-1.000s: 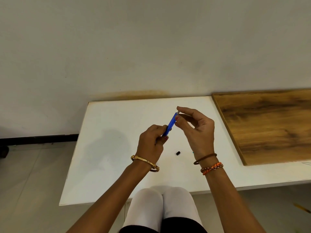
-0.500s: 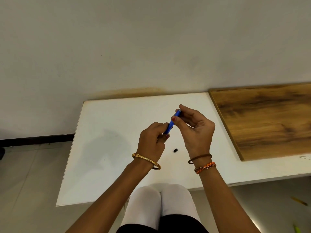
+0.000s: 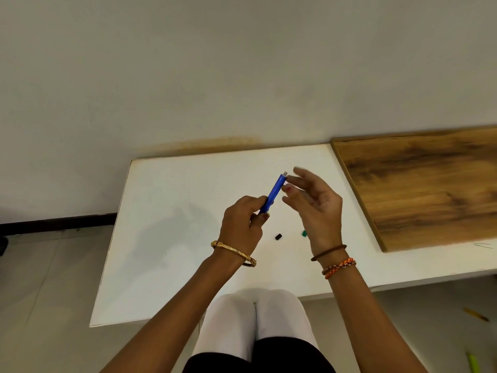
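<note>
Gripping blue pen (image 3: 273, 193), left hand (image 3: 243, 224) fingers low.

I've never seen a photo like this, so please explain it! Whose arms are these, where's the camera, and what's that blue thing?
The camera sits on a person's head and looks down, so you see their own two arms. The left hand grips a blue pen-like stick. The right hand is open, its fingers close by the stick's top end. Below them is a white table. On it lie a small black piece, a small green piece and a wooden board.
</note>
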